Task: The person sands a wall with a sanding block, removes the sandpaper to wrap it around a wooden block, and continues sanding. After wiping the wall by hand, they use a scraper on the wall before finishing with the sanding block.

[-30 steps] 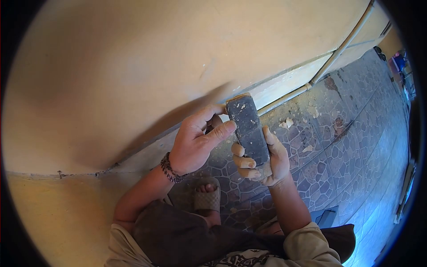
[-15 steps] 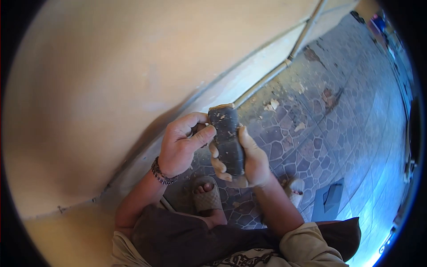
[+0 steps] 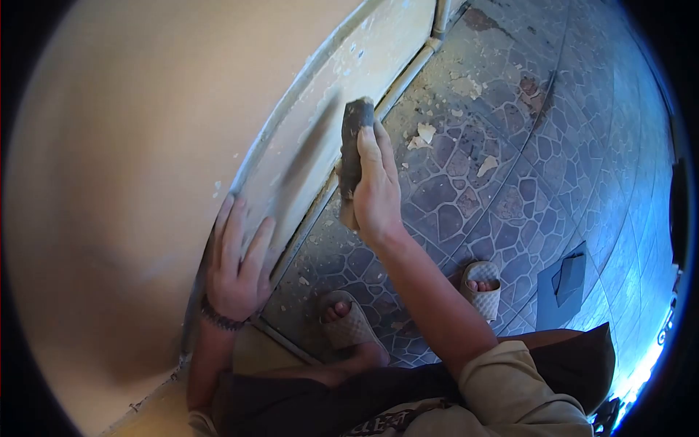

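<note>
My right hand [image 3: 378,193] is wrapped around a sanding block [image 3: 354,153], a dark, worn oblong with a rough wrapping. Its long side faces the lower wall, and its shadow falls on the pale band [image 3: 309,171]. Lower down, my left hand [image 3: 239,266] lies flat against the wall with fingers spread, fingertips at the ledge along the top of that band. A dark braided bracelet [image 3: 220,316] circles the left wrist.
A pipe [image 3: 409,76] runs along the foot of the wall [image 3: 145,160]. Paint flakes [image 3: 424,135] lie scattered over the stone-patterned floor [image 3: 502,204]. My sandalled feet stand below, with flat grey sheets [image 3: 561,289] on the floor at right.
The left hand has left the block and come down flat onto the wall. The right hand has carried the block up and left toward the lower wall, turning it edge-on. The view has shifted.
</note>
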`<state>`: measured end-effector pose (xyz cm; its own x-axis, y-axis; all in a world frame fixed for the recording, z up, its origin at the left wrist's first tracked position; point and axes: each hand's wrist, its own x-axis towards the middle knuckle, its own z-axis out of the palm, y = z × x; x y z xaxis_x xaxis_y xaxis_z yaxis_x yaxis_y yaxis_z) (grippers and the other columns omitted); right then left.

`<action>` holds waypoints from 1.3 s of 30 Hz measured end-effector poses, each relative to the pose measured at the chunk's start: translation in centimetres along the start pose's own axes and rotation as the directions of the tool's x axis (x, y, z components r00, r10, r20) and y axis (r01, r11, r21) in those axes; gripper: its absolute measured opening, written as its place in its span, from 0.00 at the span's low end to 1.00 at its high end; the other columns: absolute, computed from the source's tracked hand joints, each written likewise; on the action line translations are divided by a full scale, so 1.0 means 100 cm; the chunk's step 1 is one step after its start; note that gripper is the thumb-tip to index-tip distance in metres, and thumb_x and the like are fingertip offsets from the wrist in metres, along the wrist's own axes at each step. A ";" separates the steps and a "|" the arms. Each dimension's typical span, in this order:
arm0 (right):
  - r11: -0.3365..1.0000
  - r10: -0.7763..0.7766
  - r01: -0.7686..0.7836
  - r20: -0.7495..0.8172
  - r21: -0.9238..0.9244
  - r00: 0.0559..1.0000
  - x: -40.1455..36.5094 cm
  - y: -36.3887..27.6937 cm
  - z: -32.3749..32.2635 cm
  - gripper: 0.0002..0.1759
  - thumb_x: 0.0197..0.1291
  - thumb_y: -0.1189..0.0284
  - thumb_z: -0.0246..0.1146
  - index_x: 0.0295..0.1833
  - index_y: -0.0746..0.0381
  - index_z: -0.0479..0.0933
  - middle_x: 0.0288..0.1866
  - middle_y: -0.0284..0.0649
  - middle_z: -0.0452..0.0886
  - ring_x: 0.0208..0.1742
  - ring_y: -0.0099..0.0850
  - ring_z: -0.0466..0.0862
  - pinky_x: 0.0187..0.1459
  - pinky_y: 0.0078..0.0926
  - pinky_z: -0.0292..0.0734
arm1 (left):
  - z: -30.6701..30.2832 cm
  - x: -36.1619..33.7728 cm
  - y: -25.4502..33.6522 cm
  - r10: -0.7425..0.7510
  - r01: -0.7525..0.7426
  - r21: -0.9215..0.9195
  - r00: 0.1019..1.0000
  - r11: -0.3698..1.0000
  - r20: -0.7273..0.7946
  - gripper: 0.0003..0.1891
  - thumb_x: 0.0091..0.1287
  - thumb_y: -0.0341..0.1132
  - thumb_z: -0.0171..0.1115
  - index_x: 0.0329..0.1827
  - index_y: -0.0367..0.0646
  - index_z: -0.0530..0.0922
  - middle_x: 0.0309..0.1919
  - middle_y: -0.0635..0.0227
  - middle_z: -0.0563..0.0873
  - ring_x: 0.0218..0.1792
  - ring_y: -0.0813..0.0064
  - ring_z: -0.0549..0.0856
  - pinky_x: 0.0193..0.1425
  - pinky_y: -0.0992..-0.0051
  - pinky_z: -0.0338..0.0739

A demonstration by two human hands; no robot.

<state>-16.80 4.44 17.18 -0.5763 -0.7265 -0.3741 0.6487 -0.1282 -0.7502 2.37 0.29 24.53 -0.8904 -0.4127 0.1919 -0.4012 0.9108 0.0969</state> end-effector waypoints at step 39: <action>0.858 -0.509 0.493 -0.369 -0.145 0.778 -0.019 0.103 0.091 0.26 0.75 0.66 0.45 0.70 0.72 0.56 0.64 0.53 0.67 0.62 0.38 0.70 0.64 0.32 0.65 | -0.030 -0.063 -0.024 0.086 -0.070 -0.136 0.989 0.988 0.121 0.34 0.56 0.48 0.70 0.63 0.38 0.73 0.65 0.39 0.69 0.65 0.38 0.71 0.68 0.50 0.66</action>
<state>-4.54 -1.69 15.16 -0.9617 -0.2510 -0.1100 0.2004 -0.3705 -0.9070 9.54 0.67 26.02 -0.9412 -0.3282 0.0797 -0.3053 0.9277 0.2150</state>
